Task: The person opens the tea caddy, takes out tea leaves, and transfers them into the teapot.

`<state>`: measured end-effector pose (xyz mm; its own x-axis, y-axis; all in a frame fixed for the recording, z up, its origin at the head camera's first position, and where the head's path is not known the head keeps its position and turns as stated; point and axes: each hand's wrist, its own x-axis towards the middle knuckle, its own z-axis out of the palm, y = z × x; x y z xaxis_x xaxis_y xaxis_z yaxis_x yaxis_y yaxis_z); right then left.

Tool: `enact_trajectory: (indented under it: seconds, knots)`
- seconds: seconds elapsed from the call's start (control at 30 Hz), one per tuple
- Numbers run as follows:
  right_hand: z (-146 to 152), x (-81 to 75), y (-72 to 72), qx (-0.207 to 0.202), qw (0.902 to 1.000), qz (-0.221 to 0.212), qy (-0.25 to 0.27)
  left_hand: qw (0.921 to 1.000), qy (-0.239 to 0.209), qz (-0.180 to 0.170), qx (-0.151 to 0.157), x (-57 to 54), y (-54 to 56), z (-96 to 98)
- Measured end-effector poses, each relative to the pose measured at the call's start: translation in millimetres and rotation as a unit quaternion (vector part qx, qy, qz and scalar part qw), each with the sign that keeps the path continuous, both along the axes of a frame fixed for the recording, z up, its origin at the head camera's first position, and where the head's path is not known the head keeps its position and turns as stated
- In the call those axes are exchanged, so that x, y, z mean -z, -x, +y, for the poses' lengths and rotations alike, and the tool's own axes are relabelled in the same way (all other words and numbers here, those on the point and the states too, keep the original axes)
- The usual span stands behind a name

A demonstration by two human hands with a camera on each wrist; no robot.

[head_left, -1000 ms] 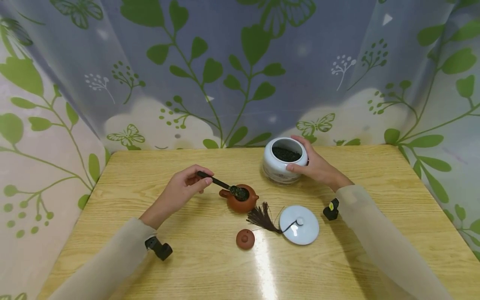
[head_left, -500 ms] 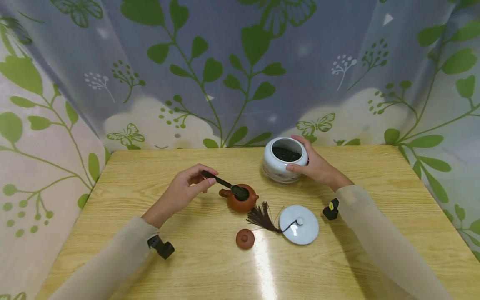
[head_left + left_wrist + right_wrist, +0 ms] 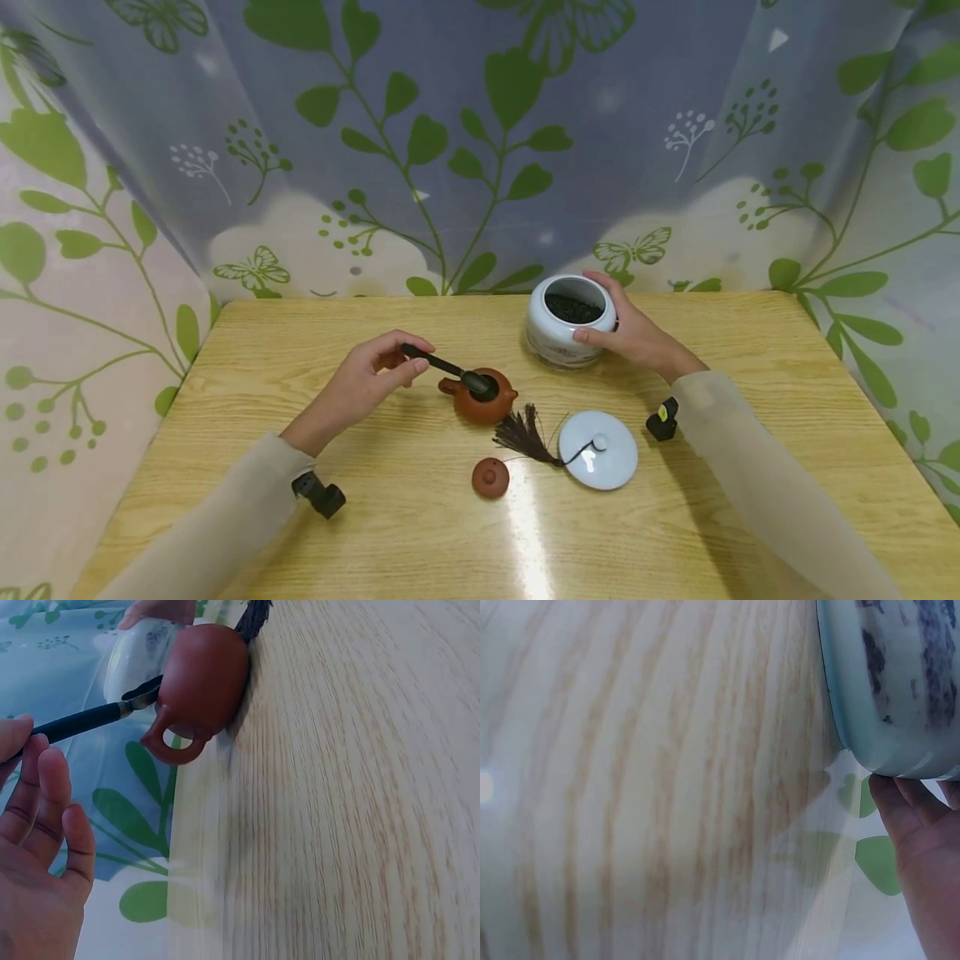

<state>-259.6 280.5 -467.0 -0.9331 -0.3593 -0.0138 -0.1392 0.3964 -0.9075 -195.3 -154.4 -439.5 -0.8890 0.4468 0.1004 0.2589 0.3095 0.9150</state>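
Observation:
My left hand [image 3: 358, 387] pinches the black handle of a small scoop [image 3: 433, 360] between thumb and fingers. The scoop's head dips into the open mouth of a reddish-brown clay teapot [image 3: 480, 410]. In the left wrist view the scoop [image 3: 86, 722] slants down to the rim of the teapot [image 3: 204, 679], whose handle faces me. With thumb and fingers round its side, my right hand [image 3: 637, 333] holds a white porcelain jar [image 3: 551, 340] of dark tea leaves [image 3: 572, 308]. The right wrist view shows that jar's patterned wall [image 3: 907, 675] with fingers against it.
A white jar lid [image 3: 611, 467] with a dark brown tassel [image 3: 525, 435] lies in front of the jar. Left of it sits the small clay teapot lid [image 3: 490, 479]. A patterned curtain [image 3: 480, 167] hangs behind the wooden table [image 3: 390, 517].
The scoop, which carried visible leaves one second ago, has turned over at the teapot mouth, and its head now looks dark. The left hand has shifted slightly. The right hand and jar are still.

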Motion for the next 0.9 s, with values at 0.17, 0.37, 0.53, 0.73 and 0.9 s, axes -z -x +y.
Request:
enact_trajectory:
  seconds: [0.17, 0.37, 0.53, 0.73, 0.9]
  knots:
    - [0, -1.1, -0.5, -0.002, 1.0000, -0.003, 0.005, 1.0000, 0.006, 0.004, -0.005, 2.6, -0.6, -5.1]
    - [-1, -0.8, -0.1, -0.003, 1.0000, -0.003, 0.005, 0.9994, 0.022, -0.002, -0.025, 10.7, -0.4, -12.1]
    - [-1, -1.0, -0.9, -0.003, 1.0000, -0.003, 0.005, 0.9981, 0.047, 0.000, -0.041, 15.6, -1.6, -16.5]
    - [-1, -1.5, -1.4, -0.003, 1.0000, -0.002, 0.006, 0.9980, 0.046, -0.009, -0.041, 19.3, -1.8, -21.2]
    - [-1, -0.6, -0.5, -0.002, 1.0000, -0.002, 0.007, 0.9973, 0.043, -0.007, -0.060, 20.9, 0.6, -26.3]
